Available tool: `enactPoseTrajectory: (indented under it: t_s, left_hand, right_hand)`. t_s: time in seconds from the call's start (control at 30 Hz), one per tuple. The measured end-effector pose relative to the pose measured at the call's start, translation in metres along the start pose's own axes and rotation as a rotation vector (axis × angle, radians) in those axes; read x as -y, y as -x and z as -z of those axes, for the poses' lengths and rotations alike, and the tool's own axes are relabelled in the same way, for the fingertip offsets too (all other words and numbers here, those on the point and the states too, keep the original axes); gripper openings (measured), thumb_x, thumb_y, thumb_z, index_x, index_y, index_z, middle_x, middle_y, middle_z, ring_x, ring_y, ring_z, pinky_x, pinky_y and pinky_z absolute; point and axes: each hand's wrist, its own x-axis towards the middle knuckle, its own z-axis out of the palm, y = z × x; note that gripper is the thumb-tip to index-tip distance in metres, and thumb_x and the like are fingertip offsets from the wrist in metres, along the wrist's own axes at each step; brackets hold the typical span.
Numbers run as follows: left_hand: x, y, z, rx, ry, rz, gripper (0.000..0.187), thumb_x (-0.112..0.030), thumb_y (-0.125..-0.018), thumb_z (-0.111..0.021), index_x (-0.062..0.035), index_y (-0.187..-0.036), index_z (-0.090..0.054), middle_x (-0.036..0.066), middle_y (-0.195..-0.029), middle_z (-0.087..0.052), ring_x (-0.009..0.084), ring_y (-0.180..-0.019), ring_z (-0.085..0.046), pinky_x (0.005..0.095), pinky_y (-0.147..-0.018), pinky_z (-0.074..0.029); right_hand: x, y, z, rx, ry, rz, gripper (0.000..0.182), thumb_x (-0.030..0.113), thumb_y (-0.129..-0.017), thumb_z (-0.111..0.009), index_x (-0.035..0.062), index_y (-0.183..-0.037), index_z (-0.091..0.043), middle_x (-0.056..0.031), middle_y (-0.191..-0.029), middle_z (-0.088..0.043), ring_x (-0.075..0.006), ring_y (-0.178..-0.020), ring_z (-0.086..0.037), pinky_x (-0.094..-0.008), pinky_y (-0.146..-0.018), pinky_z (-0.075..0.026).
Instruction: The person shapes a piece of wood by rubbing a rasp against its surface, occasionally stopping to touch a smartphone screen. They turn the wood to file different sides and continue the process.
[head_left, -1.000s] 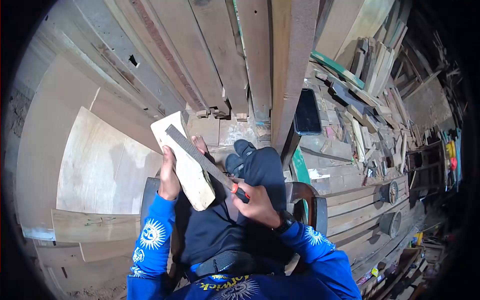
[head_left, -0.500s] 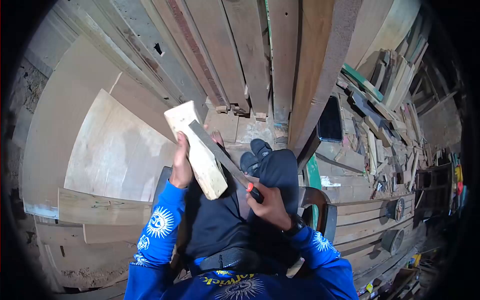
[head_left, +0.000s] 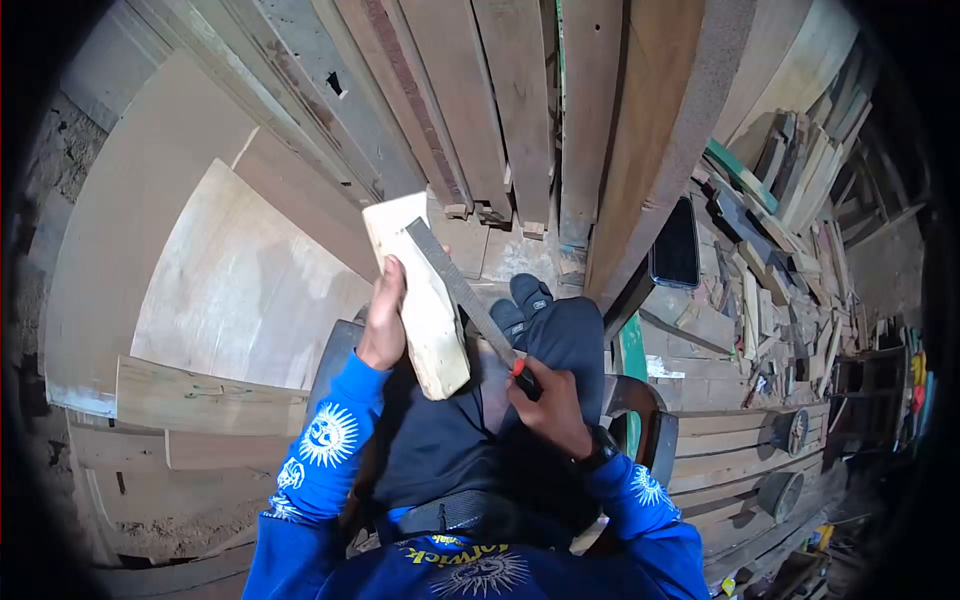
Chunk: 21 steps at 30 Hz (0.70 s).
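Observation:
My left hand (head_left: 386, 318) grips a pale, roughly shaped wood block (head_left: 428, 335) from its left side, above my lap. The block is wide at its upper end and tilts down to the right. In my right hand (head_left: 550, 402) is the black and red handle of a long grey metal file (head_left: 462, 294). The file slants up to the left, with its far end lying against the upper part of the block. Part of my left hand's fingers is hidden behind the block.
Long planks (head_left: 515, 110) stand ahead of me. Plywood sheets (head_left: 235, 290) lean at the left. A phone (head_left: 675, 245) is at the right, beside a pile of wood offcuts (head_left: 765, 260). Dark shoes (head_left: 530, 293) show below, beyond my knees.
The view has shifted slightly. The block, the file and both hands now sit further right in the picture, and the block is a little more upright.

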Motion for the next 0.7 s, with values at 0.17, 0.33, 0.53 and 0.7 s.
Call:
enactPoseTrajectory:
  t_s: [0.17, 0.33, 0.53, 0.7]
  left_hand:
    - [-0.013, -0.001, 0.001, 0.021, 0.230, 0.078, 0.089, -0.070, -0.104, -0.021, 0.0057, -0.142, -0.049, 0.019, -0.109, -0.069, 0.0289, -0.095, -0.071, 0.0398, -0.090, -0.057]
    - [-0.001, 0.001, 0.004, 0.067, 0.030, 0.027, 0.078, -0.061, -0.108, -0.027, 0.0035, -0.146, -0.047, 0.015, -0.132, -0.063, 0.0249, -0.114, -0.064, 0.0371, -0.100, -0.051]
    - [-0.021, -0.002, 0.001, 0.005, 0.232, 0.052, 0.097, -0.075, -0.101, -0.019, 0.0071, -0.142, -0.049, 0.018, -0.104, -0.069, 0.0295, -0.094, -0.072, 0.0398, -0.087, -0.059]
    - [0.006, -0.001, -0.001, -0.058, 0.056, 0.022, 0.090, -0.069, -0.104, -0.019, 0.0069, -0.144, -0.046, 0.021, -0.113, -0.070, 0.0287, -0.100, -0.071, 0.0398, -0.097, -0.056]
  right_hand:
    - [-0.001, 0.004, -0.003, 0.010, -0.012, 0.048, 0.021, 0.016, -0.086, -0.071, 0.0018, -0.102, -0.068, -0.0177, -0.063, -0.058, -0.0295, -0.050, -0.060, -0.0374, -0.050, -0.044]
    - [0.000, 0.000, -0.002, -0.027, 0.023, 0.021, 0.020, 0.017, -0.085, -0.072, 0.0042, -0.100, -0.068, -0.0194, -0.065, -0.061, -0.0354, -0.056, -0.065, -0.0399, -0.052, -0.047]
    - [-0.009, 0.003, -0.005, 0.024, 0.042, 0.086, 0.019, 0.016, -0.086, -0.072, 0.0046, -0.100, -0.068, -0.0162, -0.063, -0.060, -0.0321, -0.056, -0.066, -0.0409, -0.052, -0.047]
    - [-0.011, 0.000, -0.007, -0.028, 0.032, 0.065, 0.018, 0.015, -0.087, -0.072, 0.0046, -0.101, -0.068, -0.0169, -0.062, -0.061, -0.0340, -0.054, -0.065, -0.0398, -0.052, -0.048]
